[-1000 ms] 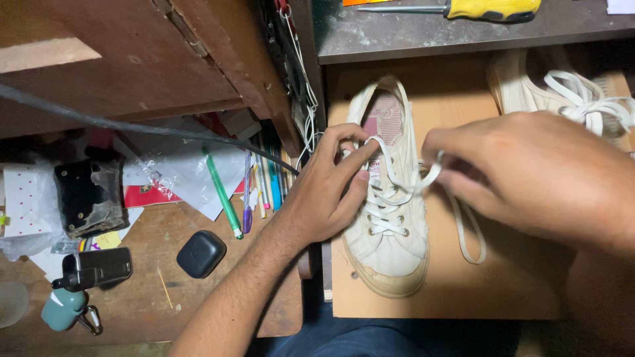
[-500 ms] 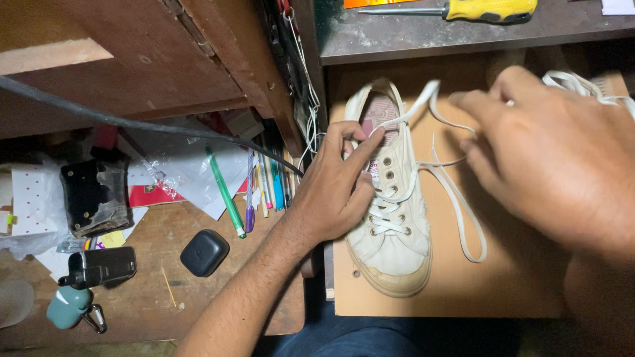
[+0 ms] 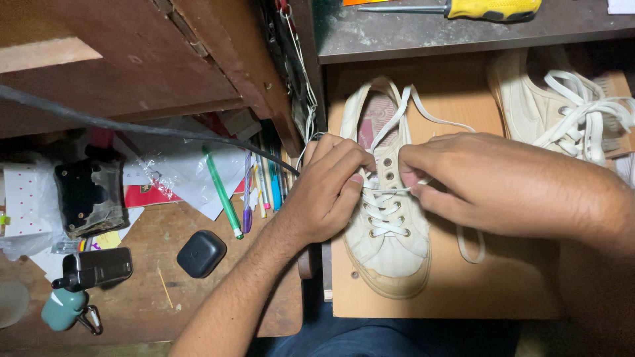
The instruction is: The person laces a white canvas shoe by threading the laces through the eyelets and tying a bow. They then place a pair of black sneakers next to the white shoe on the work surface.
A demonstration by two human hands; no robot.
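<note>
Your left hand (image 3: 327, 192) steadies the soft canvas shoe (image 3: 387, 218) mid-board (image 3: 503, 284); your right hand (image 3: 483, 182) pinches its limp lace (image 3: 390, 192) near the eyelets.

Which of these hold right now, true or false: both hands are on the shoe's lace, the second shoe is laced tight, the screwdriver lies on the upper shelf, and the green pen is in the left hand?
1. Both the left hand and the right hand pinch the lace on the cream shoe. True.
2. The second shoe is laced tight. False: its laces lie loose.
3. The yellow-handled screwdriver lies on the upper shelf. True.
4. The green pen is in the left hand. False: it lies on the desk.
</note>
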